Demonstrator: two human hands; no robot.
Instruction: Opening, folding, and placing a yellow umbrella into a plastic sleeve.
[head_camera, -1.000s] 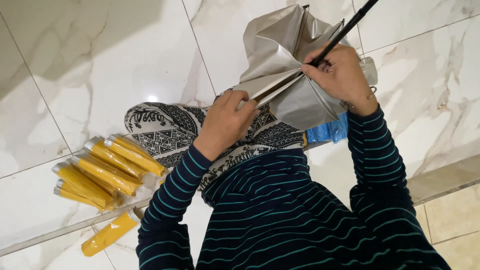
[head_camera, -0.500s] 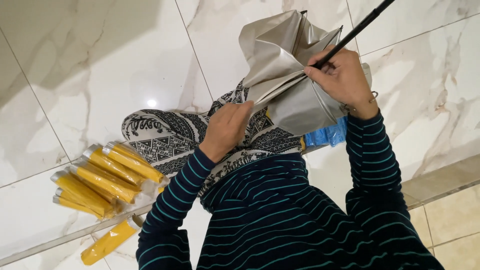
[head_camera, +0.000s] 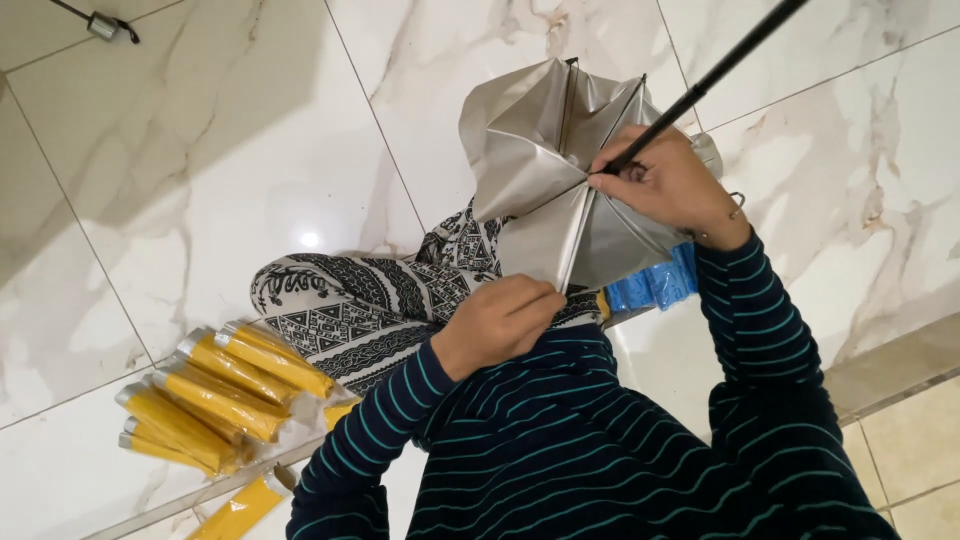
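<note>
The right hand (head_camera: 665, 185) gripped the thin black umbrella shaft (head_camera: 715, 75); the left hand (head_camera: 497, 320) apparently pinched the crumpled silver-grey umbrella canopy (head_camera: 530, 165).

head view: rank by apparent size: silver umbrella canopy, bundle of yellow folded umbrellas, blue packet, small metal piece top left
1. silver umbrella canopy, held by both hands
2. bundle of yellow folded umbrellas, clearly smaller, though it lies farther from the camera
3. blue packet, partly hidden by the canopy, so true size unsure
4. small metal piece

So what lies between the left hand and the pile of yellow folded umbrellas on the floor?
In the head view, the black-and-white patterned fabric over the person's lap fills that stretch.
</note>
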